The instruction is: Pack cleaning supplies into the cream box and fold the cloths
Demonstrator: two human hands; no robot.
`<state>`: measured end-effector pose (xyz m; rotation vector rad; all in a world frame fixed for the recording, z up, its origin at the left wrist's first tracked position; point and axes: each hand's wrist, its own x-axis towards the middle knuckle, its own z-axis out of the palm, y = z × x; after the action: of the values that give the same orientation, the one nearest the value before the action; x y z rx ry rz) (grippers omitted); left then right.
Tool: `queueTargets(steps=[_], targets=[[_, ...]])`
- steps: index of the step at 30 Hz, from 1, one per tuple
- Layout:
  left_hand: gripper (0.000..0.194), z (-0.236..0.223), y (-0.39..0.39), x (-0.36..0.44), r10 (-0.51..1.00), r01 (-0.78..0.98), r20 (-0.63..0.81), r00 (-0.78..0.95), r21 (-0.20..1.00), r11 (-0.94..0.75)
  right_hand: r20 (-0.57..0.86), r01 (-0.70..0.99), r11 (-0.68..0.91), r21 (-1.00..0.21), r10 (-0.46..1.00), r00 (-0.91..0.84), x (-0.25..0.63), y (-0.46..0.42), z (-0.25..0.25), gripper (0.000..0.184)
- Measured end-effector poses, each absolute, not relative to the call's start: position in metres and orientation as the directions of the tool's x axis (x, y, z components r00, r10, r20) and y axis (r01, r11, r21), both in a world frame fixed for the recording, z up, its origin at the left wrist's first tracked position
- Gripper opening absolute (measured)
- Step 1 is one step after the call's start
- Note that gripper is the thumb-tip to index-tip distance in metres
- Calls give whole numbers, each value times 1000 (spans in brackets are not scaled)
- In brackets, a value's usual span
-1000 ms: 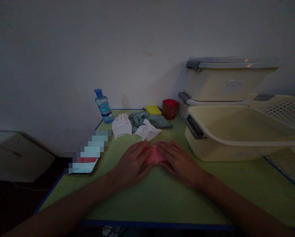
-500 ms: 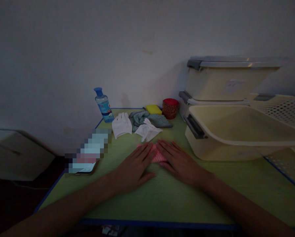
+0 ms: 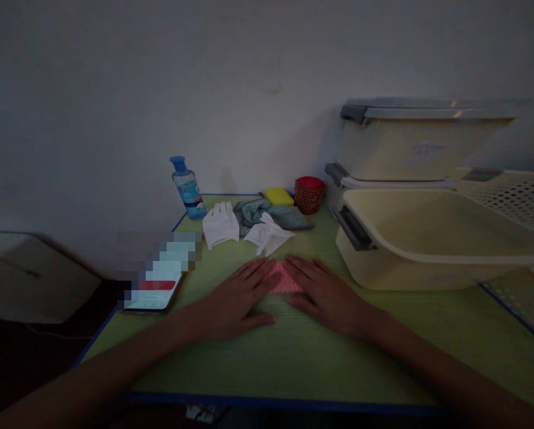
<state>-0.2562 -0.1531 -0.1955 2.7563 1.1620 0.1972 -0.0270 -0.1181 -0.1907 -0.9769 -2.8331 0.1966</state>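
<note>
A small pink patterned cloth (image 3: 285, 280) lies flat on the green table (image 3: 258, 363), partly covered by my fingers. My left hand (image 3: 235, 301) rests palm down with its fingertips on the cloth's left side, thumb stretched out over the tabletop. On the opposite side, my right hand (image 3: 327, 295) is also flat, its fingers straight and touching the cloth's right edge. Just beyond the fingertips lies a crumpled white glove (image 3: 269, 236), and a second white glove (image 3: 221, 226) is spread out to its left.
Behind the gloves are a grey-green cloth (image 3: 258, 211), a yellow sponge (image 3: 278, 196) and a red woven basket (image 3: 310, 195). A blue bottle (image 3: 189, 193) and a phone (image 3: 159, 292) stand left. An open cream bin (image 3: 400, 274) and lidded boxes (image 3: 418, 149) occupy the right.
My left hand has shifted slightly left and my right hand slightly right, showing more of the pink cloth between them. The view has tilted a little.
</note>
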Motion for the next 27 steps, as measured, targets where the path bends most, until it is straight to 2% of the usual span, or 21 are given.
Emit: queueTargets(steps=[5, 11, 23, 27], targets=[[70, -198, -152, -260, 709, 685, 82, 700, 206, -699, 70, 606, 777, -170, 623, -779, -26, -118, -191, 62], [70, -198, -151, -258, 704, 686, 113, 701, 161, -709, 81, 612, 774, -165, 629, -773, -27, -118, -189, 63], [68, -187, -155, -258, 680, 680, 259, 686, 107, -726, 345, 556, 826, -94, 550, -760, -25, -125, -178, 56], [69, -187, -156, -257, 672, 669, 285, 684, 122, -733, 344, 505, 860, -77, 498, -796, -27, -128, -177, 56]])
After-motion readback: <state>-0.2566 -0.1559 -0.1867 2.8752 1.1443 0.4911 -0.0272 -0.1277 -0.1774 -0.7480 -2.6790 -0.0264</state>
